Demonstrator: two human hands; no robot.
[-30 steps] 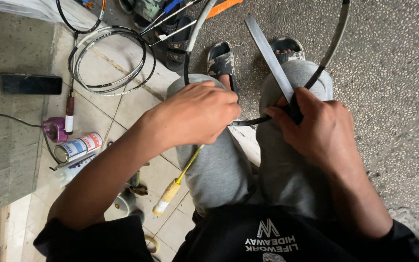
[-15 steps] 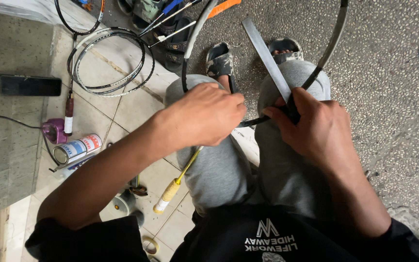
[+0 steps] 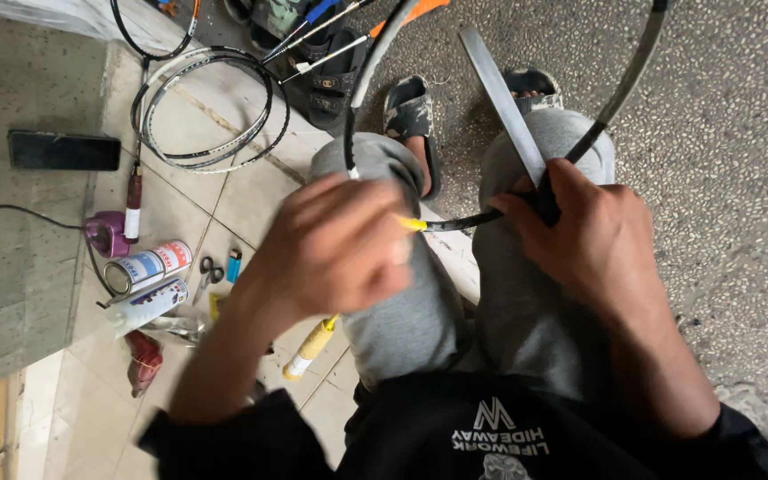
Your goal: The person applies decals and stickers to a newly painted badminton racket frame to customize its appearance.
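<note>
A dark, curved racket frame (image 3: 482, 216) is held crosswise over the grey-trousered knees (image 3: 526, 293), gripped by the right hand (image 3: 593, 240), the blurred left hand (image 3: 335, 249) closed near its yellow-tipped end.

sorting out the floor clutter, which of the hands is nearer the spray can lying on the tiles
Left. The left hand is over the left knee, just right of the spray can in the picture. The right hand is farther off, gripping the racket frame.
</note>
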